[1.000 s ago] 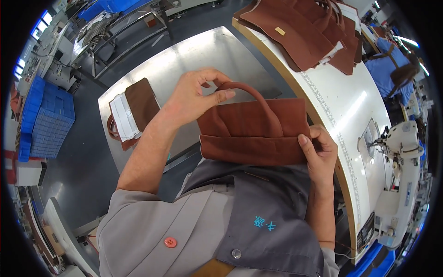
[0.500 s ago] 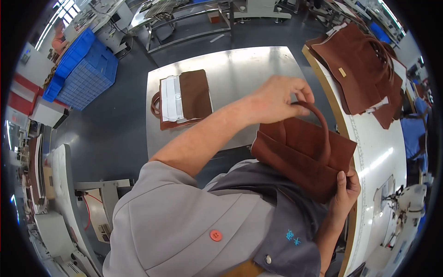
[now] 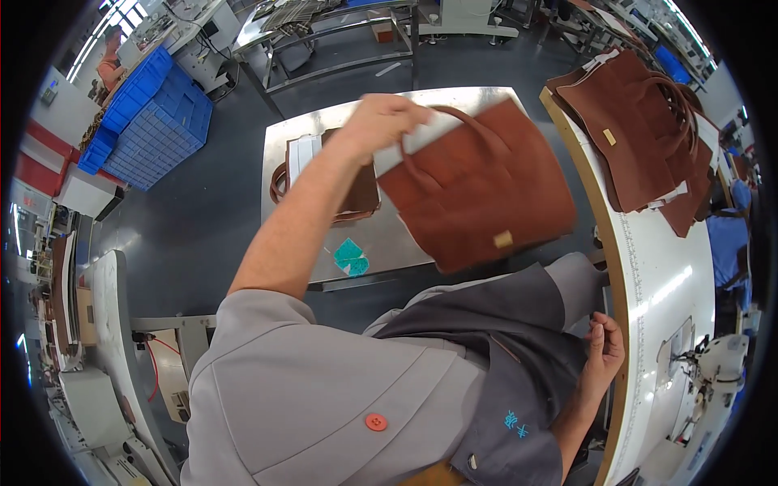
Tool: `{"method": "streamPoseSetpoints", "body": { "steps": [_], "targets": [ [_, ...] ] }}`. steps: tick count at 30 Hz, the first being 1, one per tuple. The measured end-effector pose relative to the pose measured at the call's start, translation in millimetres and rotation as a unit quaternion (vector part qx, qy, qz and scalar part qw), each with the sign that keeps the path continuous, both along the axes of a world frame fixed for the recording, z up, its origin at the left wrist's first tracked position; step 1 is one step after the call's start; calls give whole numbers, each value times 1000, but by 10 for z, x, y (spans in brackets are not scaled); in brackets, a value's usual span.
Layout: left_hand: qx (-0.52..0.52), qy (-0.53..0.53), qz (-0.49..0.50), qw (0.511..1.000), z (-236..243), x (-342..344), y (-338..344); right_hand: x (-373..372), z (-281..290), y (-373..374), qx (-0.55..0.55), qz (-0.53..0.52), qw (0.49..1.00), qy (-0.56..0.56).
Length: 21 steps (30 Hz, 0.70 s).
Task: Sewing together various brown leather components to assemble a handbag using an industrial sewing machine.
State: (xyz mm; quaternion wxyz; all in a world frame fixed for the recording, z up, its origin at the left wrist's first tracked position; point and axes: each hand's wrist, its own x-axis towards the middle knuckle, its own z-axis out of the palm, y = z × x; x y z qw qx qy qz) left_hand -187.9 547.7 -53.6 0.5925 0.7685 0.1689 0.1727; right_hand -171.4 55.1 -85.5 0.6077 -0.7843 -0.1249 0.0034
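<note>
My left hand (image 3: pixel 387 123) is closed on a handle of a brown leather handbag (image 3: pixel 494 190), lifted over the near side of the metal table. A small gold clasp (image 3: pixel 503 239) sits near the bag's lower edge, and the bag is slightly blurred by motion. My right hand (image 3: pixel 604 348) is low by my lap, next to the right-hand table's edge. Its fingers are curled against the thumb; whatever they may pinch is too small to make out. Behind my left forearm, another brown bag piece (image 3: pixel 362 190) with a white lining lies on the metal table.
On the metal table (image 3: pixel 369 243) lies a small teal patch (image 3: pixel 351 257). At right, brown bags (image 3: pixel 620 154) are piled on a white table (image 3: pixel 648 267) that also carries a sewing machine (image 3: pixel 717 360). Blue crates (image 3: pixel 166 125) stand far left, near a seated person (image 3: pixel 111 65).
The bag has swung left and away from me in my left hand, turning its clasp side into view. My right hand has let go of it. The teal patch now shows.
</note>
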Motion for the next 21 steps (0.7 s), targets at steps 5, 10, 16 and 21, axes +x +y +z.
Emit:
{"method": "streamPoseSetpoints", "body": {
  "steps": [5, 10, 16, 21],
  "targets": [
    [-93, 73, 225, 967, -714, -548, 1207, -58, -291, -247, -9, -12, 999, 52],
    [-65, 168, 383, 906, -1578, -1228, 2131, -143, -520, -309, -23, -5, 996, 92],
    [110, 356, 407, 834, -2294, -2002, 2574, -325, -593, -277, -56, -13, 992, 113],
    [-250, 110, 319, 907, -2267, -1547, 2323, -341, -664, -282, -65, -11, 993, 102]
  ]
}}
